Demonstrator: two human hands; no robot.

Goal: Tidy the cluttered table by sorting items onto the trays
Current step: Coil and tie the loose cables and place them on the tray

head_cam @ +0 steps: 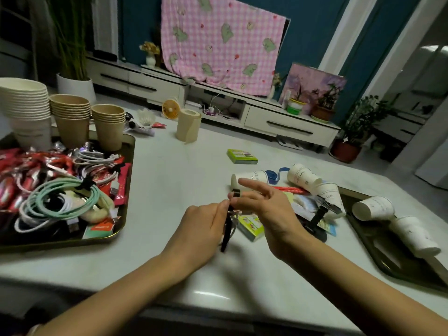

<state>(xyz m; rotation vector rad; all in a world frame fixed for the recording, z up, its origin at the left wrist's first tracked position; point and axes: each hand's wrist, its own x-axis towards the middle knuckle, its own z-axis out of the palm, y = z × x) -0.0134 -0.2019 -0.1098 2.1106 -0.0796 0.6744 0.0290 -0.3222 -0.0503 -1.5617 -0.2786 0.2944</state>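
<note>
Above the middle of the white table, my left hand [202, 223] grips a small coiled white cable with a black strap [227, 232] hanging from it. My right hand [265, 206] pinches the strap's upper end, its index finger stretched out. The left tray [123, 214] is piled with coiled cables, among them a mint green cable [60, 197], red snack packets and stacks of paper cups. The right tray [378, 253] holds white paper cups [373, 209] lying on their sides.
Loose on the table by my right hand lie a green box [242, 156], a second green box [251, 226], tipped white cups [305, 178], a blue tape [274, 175] and a black strap [317, 218]. A paper roll [188, 126] and a small fan [171, 109] stand farther back.
</note>
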